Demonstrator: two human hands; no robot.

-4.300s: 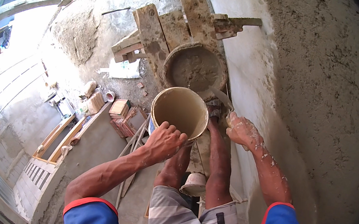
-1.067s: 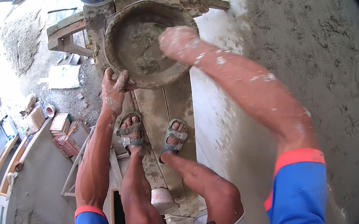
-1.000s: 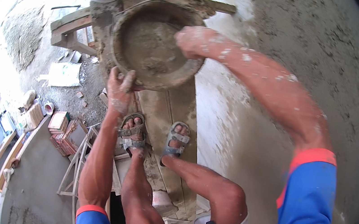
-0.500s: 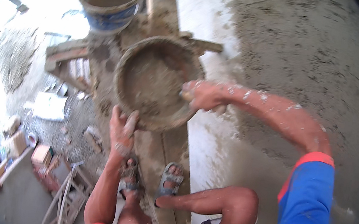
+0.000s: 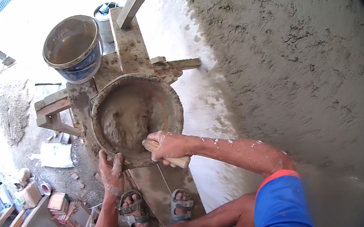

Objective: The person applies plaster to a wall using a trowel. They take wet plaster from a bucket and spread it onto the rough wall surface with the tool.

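Observation:
A round bucket (image 5: 178, 108) caked with cement stands on the planks in front of me, with wet grey mortar (image 5: 120, 126) inside. My left hand (image 5: 111, 172) grips its near left rim, thumb and fingers apart against the edge. Over the near right rim, my right hand (image 5: 169, 148) is closed around the wooden handle (image 5: 180, 161) of a tool, likely a trowel. Its blade cannot be made out. Both hands and forearms are spattered with mortar.
A blue-banded bucket (image 5: 79, 70) stands farther left, and a smaller pail (image 5: 106, 23) behind it. Wooden planks (image 5: 192, 195) hold my sandaled feet above the ground. Along the right runs a partly plastered wall (image 5: 287, 81). Sand (image 5: 10, 109), bricks and scraps lie below left.
The view has shifted, so the bucket sits lower and farther left. My right hand has turned, showing the wooden handle, and the mortar is now heaped. My left hand stays at the rim.

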